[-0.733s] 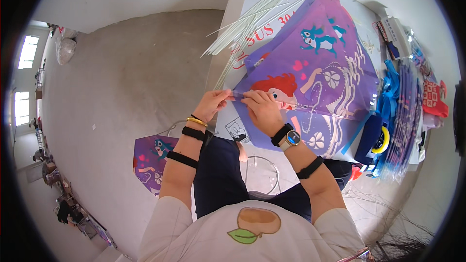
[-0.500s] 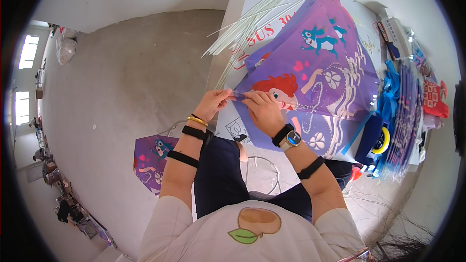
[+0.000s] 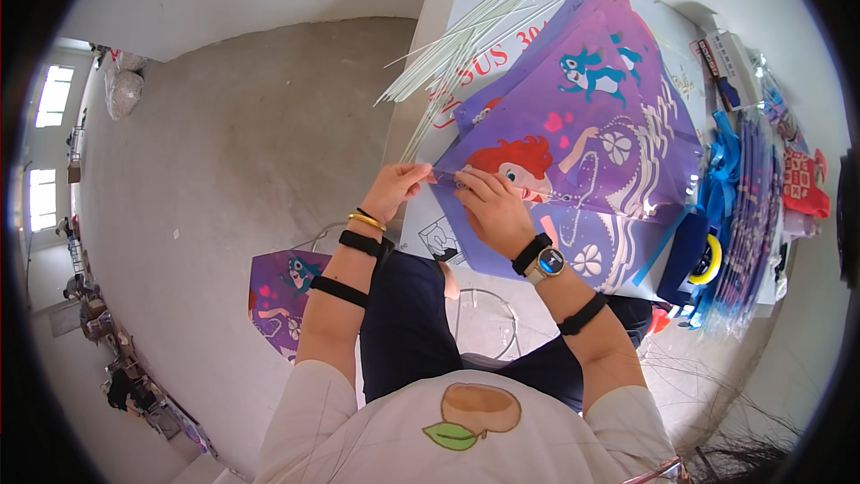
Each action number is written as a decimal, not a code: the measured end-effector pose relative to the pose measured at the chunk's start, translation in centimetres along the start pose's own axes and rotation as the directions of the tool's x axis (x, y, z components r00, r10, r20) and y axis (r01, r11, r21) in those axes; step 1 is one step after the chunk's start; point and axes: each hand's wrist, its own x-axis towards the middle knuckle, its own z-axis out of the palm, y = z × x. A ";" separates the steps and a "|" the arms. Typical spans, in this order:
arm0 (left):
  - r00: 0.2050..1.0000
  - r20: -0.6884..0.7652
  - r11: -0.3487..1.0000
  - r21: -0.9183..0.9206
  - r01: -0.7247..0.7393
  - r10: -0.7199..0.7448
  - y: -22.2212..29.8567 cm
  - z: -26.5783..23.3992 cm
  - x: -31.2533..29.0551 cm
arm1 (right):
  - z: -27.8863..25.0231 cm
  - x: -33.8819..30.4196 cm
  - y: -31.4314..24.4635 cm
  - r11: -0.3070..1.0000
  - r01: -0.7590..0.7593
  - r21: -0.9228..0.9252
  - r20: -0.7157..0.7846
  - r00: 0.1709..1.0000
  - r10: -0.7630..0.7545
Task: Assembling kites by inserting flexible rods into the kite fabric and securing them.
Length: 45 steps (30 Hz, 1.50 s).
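A stack of purple kite sails point(image 3: 618, 179), printed with a red-haired figure and blue animals, spreads over the table in front of me. My left hand point(image 3: 396, 190) pinches the left corner of the top sail between thumb and fingers. Just to its right, my right hand point(image 3: 494, 213) is closed on the same edge, its fingers bent over the printed hair; part of the grip is hidden beneath them. A thin line of clear or pale material runs between the two hands, too fine to name. Loose pale thin rods point(image 3: 457, 49) lie beyond my left hand.
A printed white board point(image 3: 439, 237) covers the table under the sails. On the right lie bundled purple kites point(image 3: 752, 206), blue ribbon point(image 3: 719, 161), a yellow-rimmed reel point(image 3: 706, 260) and a red bag point(image 3: 802, 184). Another kite point(image 3: 278, 296) is low by my left arm.
My right hand has shifted slightly right and down, its wrist drawing away from the left hand. The left hand stays almost in place at the corner.
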 end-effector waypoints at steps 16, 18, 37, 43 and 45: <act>0.989 -0.060 0.980 0.156 -0.123 0.133 -1.0 2.3 1.8 | -0.8 -0.7 -0.7 0.979 -0.152 0.135 -0.125 0.978 0.169; 0.989 -0.055 0.979 0.158 -0.128 0.138 -1.3 2.2 2.2 | -1.2 -1.6 -0.7 0.976 -0.176 0.128 -0.129 0.973 0.192; 0.978 -0.018 0.965 0.169 -0.200 0.206 -1.2 2.1 0.1 | -3.6 -9.4 -1.8 0.907 -0.404 0.120 -0.157 0.894 0.419; 0.973 -0.182 0.989 0.003 -0.145 0.143 -0.8 1.3 -1.8 | -3.8 -11.7 -1.2 0.858 -0.498 0.124 -0.161 0.844 0.512; 0.950 -0.253 0.983 0.045 -0.178 0.183 -1.0 1.8 -2.9 | -3.2 -12.3 -1.0 0.850 -0.512 0.126 -0.172 0.833 0.526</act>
